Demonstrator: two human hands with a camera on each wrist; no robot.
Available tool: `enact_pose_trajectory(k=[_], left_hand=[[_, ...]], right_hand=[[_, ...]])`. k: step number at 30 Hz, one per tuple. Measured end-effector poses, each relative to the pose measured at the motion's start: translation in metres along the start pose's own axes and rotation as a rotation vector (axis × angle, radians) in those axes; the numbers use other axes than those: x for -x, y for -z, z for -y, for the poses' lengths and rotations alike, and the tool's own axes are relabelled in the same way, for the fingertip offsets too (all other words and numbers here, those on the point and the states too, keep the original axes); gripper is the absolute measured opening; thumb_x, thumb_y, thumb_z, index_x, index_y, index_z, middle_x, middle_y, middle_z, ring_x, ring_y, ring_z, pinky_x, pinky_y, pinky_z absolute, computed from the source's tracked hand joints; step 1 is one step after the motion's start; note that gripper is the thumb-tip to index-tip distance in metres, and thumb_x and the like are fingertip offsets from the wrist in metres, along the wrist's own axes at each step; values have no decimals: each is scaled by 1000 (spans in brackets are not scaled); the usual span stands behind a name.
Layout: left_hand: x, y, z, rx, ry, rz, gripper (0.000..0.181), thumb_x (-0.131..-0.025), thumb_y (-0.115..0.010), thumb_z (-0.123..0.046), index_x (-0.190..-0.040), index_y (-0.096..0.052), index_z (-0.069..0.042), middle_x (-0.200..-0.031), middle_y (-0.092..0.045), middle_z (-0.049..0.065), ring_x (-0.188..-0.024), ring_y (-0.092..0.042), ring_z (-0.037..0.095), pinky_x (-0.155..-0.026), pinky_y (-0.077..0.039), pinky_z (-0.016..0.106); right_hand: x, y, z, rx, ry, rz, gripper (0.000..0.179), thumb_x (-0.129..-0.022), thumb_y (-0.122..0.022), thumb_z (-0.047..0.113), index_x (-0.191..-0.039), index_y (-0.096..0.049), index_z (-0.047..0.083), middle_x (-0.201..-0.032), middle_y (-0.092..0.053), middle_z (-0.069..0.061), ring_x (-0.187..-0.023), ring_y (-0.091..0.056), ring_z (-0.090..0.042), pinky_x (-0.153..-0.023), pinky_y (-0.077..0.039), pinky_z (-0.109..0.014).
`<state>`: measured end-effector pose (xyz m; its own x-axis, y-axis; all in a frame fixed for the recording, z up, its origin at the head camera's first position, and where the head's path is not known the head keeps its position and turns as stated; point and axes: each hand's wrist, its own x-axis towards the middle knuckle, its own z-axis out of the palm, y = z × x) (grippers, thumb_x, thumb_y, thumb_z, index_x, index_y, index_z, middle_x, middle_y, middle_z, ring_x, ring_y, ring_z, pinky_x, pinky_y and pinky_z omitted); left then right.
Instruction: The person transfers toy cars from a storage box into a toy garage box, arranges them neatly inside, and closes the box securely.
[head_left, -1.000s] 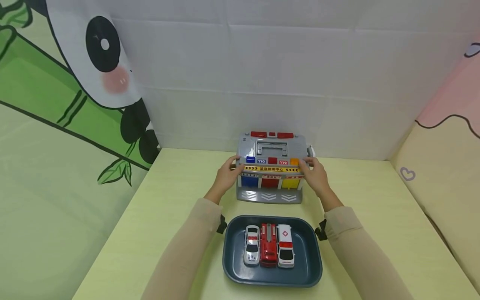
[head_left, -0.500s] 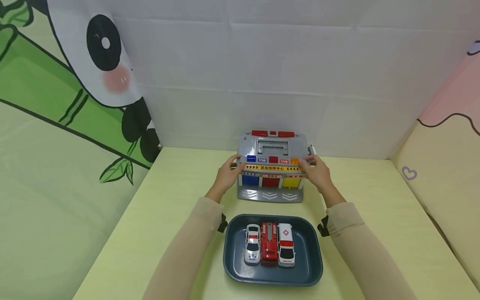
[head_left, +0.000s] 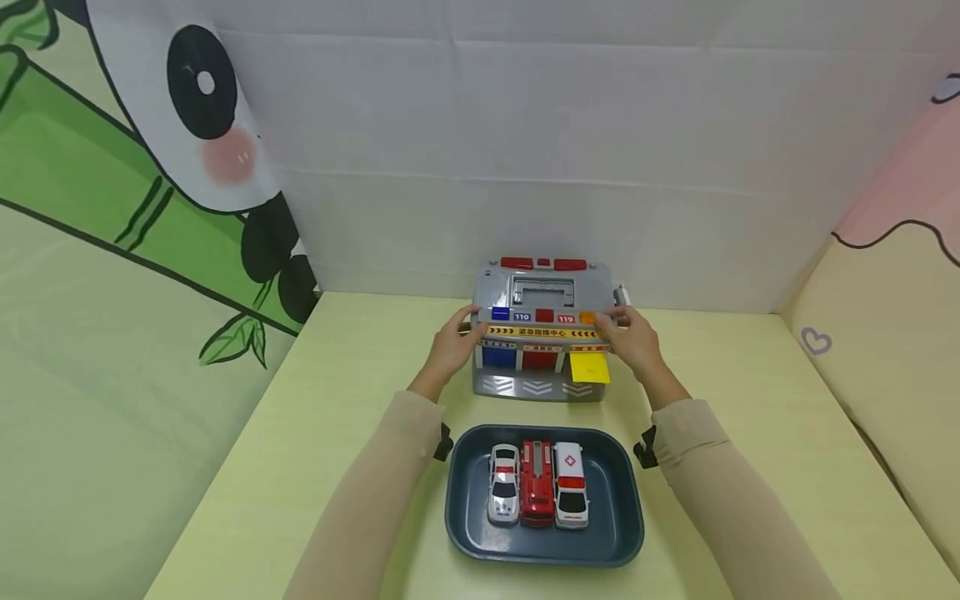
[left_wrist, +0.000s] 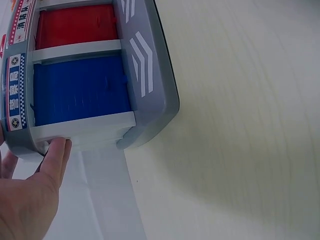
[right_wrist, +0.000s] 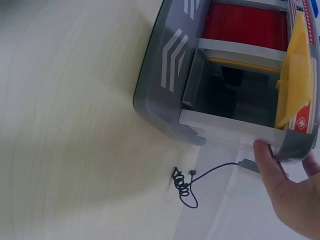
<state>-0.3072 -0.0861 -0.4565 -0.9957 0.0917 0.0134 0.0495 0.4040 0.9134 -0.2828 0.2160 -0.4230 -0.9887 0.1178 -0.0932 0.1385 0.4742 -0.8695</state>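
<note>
Left hand [head_left: 448,348] grasped the toy garage [head_left: 542,332] at its nine o'clock edge, the garage standing at twelve o'clock from the tray [head_left: 613,493]. Its blue door [head_left: 498,357] and red door [head_left: 539,360] were closed, the yellow door [head_left: 590,367] jutted outward at five o'clock; the right hand [head_left: 633,343] grasped the three o'clock edge.

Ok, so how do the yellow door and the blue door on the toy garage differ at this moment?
The yellow door is swung outward, exposing its compartment; the blue door is closed over its opening.
The yellow door is at the end near the right hand; the blue door is at the end near the left hand.
Both are front panels of the toy garage, each below a label strip.
</note>
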Motion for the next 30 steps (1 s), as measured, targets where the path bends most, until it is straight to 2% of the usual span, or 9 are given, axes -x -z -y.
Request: enact_pose_trajectory(k=[13, 19, 25, 30], left_hand=[[-1, -1, 0, 14, 7, -3, 49, -100, -56, -38, -145, -45, -22, -135, -54, 20, -121, -54, 34, -96, -47, 48], [-2, 0, 0, 3, -3, -3, 49, -100, -56, -39, -145, -46, -23, -134, -55, 19, -120, -54, 34, -95, -48, 47], [-1, -1, 0, -1, -5, -10, 50, -100, -55, -39, -146, -45, -23, -135, -54, 19, -120, -54, 34, -95, -48, 47], [-1, -3, 1, 5, 1, -11, 50, -100, -55, -39, -146, -44, -23, -135, -54, 20, -122, -53, 34, -96, -47, 47]], right_hand=[[-2, -1, -5, -28, 6, 19, 55, -100, -53, 44, -135, -45, 4, -142, -42, -22, -113, -54, -36, -93, -50, -42], [4, 5, -5, 50, 42, 41, 60, -100, -51, 46, -143, -41, 5, -147, -38, -22, -114, -54, -39, -95, -48, -48], [12, 10, -6, 140, 88, 23, 66, -100, -50, 48, -148, -37, 5, -149, -36, -23, -128, -43, -43, -99, -41, -57], [21, 14, -9, 126, 78, -8, 68, -99, -52, 49, -149, -36, 7, -148, -38, -22, -131, -40, -42, -99, -42, -56]])
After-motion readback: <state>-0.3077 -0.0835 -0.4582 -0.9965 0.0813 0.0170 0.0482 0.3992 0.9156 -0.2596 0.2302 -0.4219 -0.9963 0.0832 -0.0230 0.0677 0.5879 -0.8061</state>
